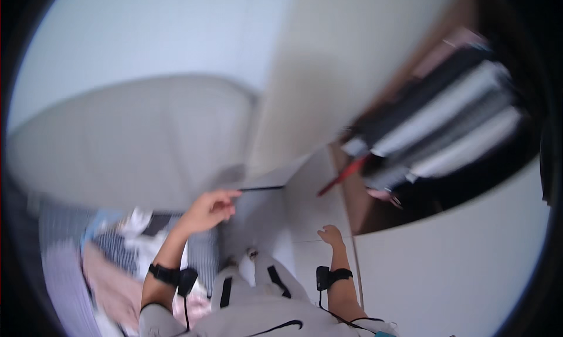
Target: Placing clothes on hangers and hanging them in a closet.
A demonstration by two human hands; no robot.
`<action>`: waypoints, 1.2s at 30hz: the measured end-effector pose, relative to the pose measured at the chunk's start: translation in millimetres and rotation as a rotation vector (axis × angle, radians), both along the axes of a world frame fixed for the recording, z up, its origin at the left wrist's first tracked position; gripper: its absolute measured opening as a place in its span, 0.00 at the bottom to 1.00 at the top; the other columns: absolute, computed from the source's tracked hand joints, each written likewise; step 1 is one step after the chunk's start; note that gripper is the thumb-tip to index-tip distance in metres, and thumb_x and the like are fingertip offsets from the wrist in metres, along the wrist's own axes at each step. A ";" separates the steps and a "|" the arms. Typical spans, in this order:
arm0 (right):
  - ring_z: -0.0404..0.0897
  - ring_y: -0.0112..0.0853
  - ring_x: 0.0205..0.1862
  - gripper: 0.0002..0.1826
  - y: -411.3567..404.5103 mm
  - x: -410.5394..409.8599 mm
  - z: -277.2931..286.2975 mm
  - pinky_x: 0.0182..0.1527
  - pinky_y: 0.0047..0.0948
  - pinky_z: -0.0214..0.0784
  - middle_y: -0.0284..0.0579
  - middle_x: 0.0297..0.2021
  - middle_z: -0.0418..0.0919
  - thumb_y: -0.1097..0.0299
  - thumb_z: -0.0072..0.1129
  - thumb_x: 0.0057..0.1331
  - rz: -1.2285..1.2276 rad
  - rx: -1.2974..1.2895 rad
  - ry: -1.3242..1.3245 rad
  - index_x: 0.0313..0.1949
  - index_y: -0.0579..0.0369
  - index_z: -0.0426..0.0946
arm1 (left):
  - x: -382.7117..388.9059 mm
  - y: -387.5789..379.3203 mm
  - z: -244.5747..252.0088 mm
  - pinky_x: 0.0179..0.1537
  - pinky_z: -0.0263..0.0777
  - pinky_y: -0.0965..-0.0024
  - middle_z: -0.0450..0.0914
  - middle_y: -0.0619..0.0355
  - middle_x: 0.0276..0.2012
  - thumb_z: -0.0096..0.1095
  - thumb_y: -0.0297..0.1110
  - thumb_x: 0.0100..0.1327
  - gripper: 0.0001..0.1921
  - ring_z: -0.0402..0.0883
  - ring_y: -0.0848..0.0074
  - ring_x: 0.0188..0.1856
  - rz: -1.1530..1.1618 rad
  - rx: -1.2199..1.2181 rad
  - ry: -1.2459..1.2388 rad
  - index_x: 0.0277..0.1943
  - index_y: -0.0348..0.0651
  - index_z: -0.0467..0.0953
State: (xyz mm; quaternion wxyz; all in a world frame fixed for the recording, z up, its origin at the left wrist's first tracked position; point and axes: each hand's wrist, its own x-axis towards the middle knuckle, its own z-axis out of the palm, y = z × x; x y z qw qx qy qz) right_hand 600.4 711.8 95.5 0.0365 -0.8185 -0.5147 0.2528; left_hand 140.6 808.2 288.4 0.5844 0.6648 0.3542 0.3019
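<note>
My left hand (211, 210) is raised beside the bed, its index finger extended and the other fingers loosely curled. No object shows in its palm. A thin dark strip (264, 188) runs right from its fingertip; whether they touch, I cannot tell. Lower right, my right hand (332, 236) hovers near the pale cabinet front (308, 214), fingers partly bent and partly hidden. Under my left forearm lies a pile of clothes (114, 266), with pink, white and striped pieces. Hanging garments (440, 117) fill the open wardrobe at the right, blurred.
A padded grey headboard (132, 139) stands at the left, against a white wall (154, 33). One beige panel (316, 82) rises in front. A red strip (343, 176) hangs out of the wardrobe. A white panel (448, 275) borders my right side. Grey floor (259, 214) lies between bed and cabinet.
</note>
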 end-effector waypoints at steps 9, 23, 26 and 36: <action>0.81 0.31 0.36 0.14 45.0 -65.5 -79.7 0.41 0.30 0.73 0.47 0.32 0.83 0.71 0.55 0.59 0.839 -0.132 0.367 0.44 0.63 0.79 | -65.8 -293.3 -107.5 0.32 0.72 0.79 0.78 0.59 0.29 0.54 0.26 0.61 0.14 0.77 0.81 0.30 1.557 -0.377 -0.052 0.51 0.35 0.74; 0.79 0.30 0.35 0.18 -1.5 -275.7 -83.9 0.39 0.29 0.71 0.45 0.36 0.81 0.70 0.54 0.62 1.293 -0.535 0.344 0.52 0.62 0.74 | -5.1 -540.3 -186.6 0.35 0.76 0.75 0.79 0.57 0.34 0.54 0.28 0.62 0.14 0.77 0.78 0.31 2.076 -0.891 -0.552 0.51 0.41 0.73; 0.80 0.29 0.34 0.17 -39.8 -336.8 -99.8 0.37 0.28 0.72 0.45 0.36 0.81 0.70 0.56 0.62 1.338 -0.617 0.331 0.49 0.63 0.76 | -44.1 -551.1 -205.9 0.33 0.75 0.77 0.80 0.56 0.35 0.57 0.28 0.60 0.16 0.79 0.78 0.31 2.066 -0.879 -0.542 0.52 0.37 0.73; 0.79 0.30 0.40 0.24 -141.3 -560.0 -165.3 0.41 0.28 0.73 0.44 0.45 0.77 0.71 0.57 0.61 1.251 -0.689 0.578 0.57 0.62 0.68 | -177.0 -548.9 -306.8 0.39 0.74 0.73 0.79 0.54 0.44 0.61 0.28 0.60 0.22 0.79 0.74 0.41 2.032 -0.574 -0.182 0.57 0.38 0.70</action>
